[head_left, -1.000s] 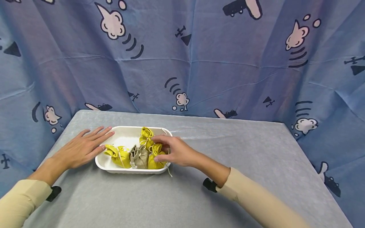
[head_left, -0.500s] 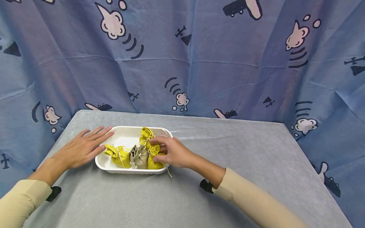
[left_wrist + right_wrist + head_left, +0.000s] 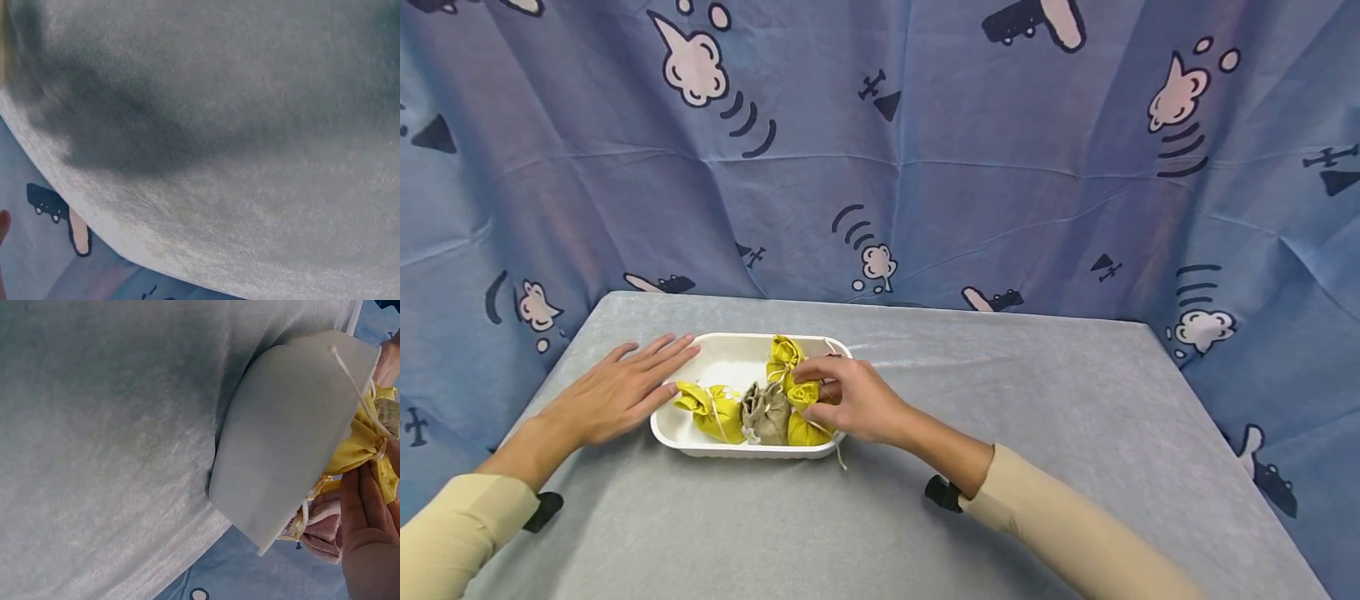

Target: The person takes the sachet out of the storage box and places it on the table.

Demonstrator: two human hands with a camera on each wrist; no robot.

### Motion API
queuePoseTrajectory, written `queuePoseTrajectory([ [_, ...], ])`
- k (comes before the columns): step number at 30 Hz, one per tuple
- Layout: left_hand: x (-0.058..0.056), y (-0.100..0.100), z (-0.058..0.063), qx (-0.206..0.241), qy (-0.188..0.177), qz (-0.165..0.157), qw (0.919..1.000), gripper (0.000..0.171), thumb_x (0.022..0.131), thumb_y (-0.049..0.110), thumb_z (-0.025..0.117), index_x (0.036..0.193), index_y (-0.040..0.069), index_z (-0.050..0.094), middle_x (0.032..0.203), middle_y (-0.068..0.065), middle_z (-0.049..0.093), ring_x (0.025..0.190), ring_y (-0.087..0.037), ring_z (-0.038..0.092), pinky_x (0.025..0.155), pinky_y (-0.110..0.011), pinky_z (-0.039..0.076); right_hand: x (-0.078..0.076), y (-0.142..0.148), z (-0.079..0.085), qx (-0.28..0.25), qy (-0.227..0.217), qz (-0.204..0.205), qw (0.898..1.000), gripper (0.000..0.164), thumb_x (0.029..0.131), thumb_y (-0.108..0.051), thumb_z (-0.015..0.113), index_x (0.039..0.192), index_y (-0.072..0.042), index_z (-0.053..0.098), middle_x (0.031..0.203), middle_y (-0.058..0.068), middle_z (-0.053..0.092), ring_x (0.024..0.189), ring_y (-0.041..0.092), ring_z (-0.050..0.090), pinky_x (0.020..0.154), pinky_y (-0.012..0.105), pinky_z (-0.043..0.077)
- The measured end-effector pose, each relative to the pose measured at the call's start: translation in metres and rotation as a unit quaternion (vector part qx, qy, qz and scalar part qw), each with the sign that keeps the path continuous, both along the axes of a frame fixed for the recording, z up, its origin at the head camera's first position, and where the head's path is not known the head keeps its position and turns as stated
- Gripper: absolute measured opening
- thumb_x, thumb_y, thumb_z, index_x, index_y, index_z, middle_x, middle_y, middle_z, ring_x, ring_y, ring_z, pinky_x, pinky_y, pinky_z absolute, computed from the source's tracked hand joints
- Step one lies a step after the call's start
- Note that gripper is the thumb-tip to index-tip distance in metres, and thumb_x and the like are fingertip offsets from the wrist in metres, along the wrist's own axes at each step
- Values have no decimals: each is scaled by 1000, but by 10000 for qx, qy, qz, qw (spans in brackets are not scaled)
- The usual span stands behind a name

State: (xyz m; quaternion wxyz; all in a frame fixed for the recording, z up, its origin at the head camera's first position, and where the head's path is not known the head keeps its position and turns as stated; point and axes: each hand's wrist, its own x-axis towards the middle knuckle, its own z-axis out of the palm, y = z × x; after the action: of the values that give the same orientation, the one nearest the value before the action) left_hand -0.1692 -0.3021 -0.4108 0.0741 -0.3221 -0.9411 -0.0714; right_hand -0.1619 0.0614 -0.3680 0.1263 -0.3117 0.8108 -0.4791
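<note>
My right hand (image 3: 867, 402) pinches the yellow bag (image 3: 802, 428) at its gathered neck, probably the easiest part, in the right near corner of the tray (image 3: 728, 358); my left hand (image 3: 619, 390), fingers straight, perhaps steadies the left end (contact is unclear).

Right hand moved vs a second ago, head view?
Yes, slightly: the right hand has shifted left against the tray, its knuckles now a bit nearer the tray's middle; the tray shows no clear shift on the table.
</note>
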Motion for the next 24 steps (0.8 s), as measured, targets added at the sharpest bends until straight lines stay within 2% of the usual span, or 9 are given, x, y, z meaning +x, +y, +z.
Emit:
queuePoseTrajectory([
  [9,1,1,1,-46,0,-8,10000,58,102,28,51,157,16,34,159,-8,36,141,-38,38,105,-63,32,2,6,17,-430,6,-6,9991,47,84,8,73,129,4,60,125,17,65,106,27,69,87,24,55],
  [18,1,1,0,-50,32,-36,10000,57,103,28,51,156,15,36,158,-8,37,141,-38,38,104,-62,32,3,16,41,-547,352,59,9979,47,84,8,74,129,4,59,127,19,65,110,26,68,90,23,53],
  [24,2,2,0,-61,69,-6,10000,57,102,28,52,155,15,37,157,-9,38,141,-39,38,104,-62,32,3,30,61,-589,468,-140,9971,47,84,8,74,128,2,61,125,17,66,106,24,70,87,24,55],
])
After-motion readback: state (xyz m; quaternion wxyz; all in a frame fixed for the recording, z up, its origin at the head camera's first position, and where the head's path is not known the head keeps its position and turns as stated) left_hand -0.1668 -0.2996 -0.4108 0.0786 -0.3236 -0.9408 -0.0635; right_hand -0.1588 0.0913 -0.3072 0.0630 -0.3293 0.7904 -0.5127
